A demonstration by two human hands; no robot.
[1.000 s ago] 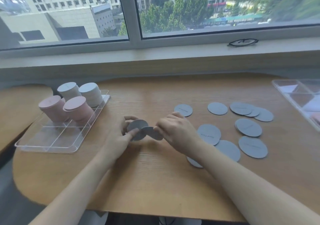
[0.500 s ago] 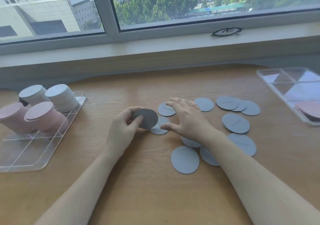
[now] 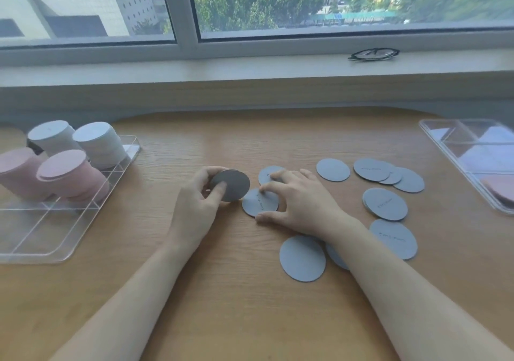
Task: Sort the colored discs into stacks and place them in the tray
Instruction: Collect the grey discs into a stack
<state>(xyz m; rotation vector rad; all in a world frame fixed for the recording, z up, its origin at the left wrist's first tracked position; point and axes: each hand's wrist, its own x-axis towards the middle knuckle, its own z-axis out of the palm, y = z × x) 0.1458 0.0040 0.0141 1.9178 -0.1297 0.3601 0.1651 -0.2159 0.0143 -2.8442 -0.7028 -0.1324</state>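
Observation:
My left hand (image 3: 194, 202) grips a small stack of grey-blue discs (image 3: 232, 185), held tilted just above the wooden table. My right hand (image 3: 300, 202) lies spread beside it, fingertips resting on a loose grey-blue disc (image 3: 257, 205) flat on the table; another disc (image 3: 267, 173) peeks out behind the fingers. Several more grey-blue discs (image 3: 385, 203) lie scattered to the right and near my right wrist. The clear divided tray (image 3: 52, 238) at the left holds two pink stacks (image 3: 69, 177) and two white stacks (image 3: 101, 143).
A second clear tray (image 3: 459, 149) with pink and pale pieces sits at the table's right edge. Black glasses (image 3: 372, 54) lie on the window sill behind the table. Bare wood stretches along the near side between my forearms.
My right hand let go of the disc it was passing over and came down on a loose disc on the table. My left hand keeps its stack. The view shifted to the right.

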